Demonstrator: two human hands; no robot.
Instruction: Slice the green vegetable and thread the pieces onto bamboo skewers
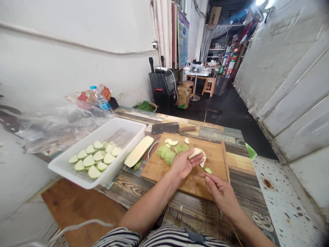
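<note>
Vegetable slice (pixel 196 153) first: in the head view, with the cutting board (pixel 214 149) as our dial, it sits just off the middle toward one o'clock, over the wood. Our left hand (pixel 183 163) is closed lightly on it, fingers stretched along it, probably to back the thin piece without bending it. Our right hand (pixel 221 189), at four, is pinched on a thin stick (pixel 203 168) slanting toward eleven; the left fingers hide its tip, so we cannot tell whether it touches the slice. That pinch seems suited to steering it straight.

Green-edged slices (pixel 166 155) lie piled at ten, likely placed there to suit our left hand. Loose sticks (pixel 225 159) line the edge at three, handy for our right. Between eleven and twelve, the cleaver (pixel 164 128) rests beyond the board, apparently parked away from our fingers. Between nine and ten, a halved vegetable (pixel 138 151) lies on the tabletop (pixel 241 161) beside the white tub (pixel 74 176), whose walls presumably keep its pale pieces (pixel 95 157) together.
</note>
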